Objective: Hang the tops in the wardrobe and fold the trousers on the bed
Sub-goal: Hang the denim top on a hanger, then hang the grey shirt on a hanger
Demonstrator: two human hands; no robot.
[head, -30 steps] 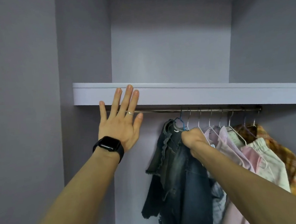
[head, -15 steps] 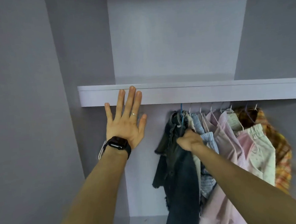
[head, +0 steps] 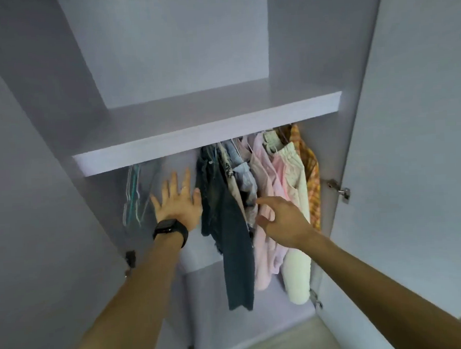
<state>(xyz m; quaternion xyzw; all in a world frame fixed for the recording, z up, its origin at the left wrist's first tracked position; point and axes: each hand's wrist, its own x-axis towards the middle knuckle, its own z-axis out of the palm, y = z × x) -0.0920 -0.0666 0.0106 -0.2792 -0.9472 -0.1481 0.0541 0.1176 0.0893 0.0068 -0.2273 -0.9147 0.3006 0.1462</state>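
Observation:
A dark denim top [head: 227, 228] hangs under the wardrobe shelf [head: 194, 138], leftmost in a row of hung clothes. To its right hang a patterned garment, pink tops [head: 265, 188], a cream garment [head: 295, 197] and an orange checked shirt [head: 311, 174]. My left hand [head: 177, 202], with a black watch on the wrist, is spread flat just left of the denim top, thumb close to it. My right hand [head: 280, 217] hovers in front of the pink tops with relaxed fingers, holding nothing. The rail is hidden behind the shelf.
Several bare hangers [head: 132, 196] hang at the left under the shelf. The wardrobe's right door [head: 412, 163] stands open with hinges [head: 341, 192] on its edge. The left door [head: 37, 213] is open too. Pale floor [head: 275, 344] shows below.
My right hand has let go of the denim top's hanger and pulled back. My left hand dropped from the shelf edge. The view has drawn back and tilted down.

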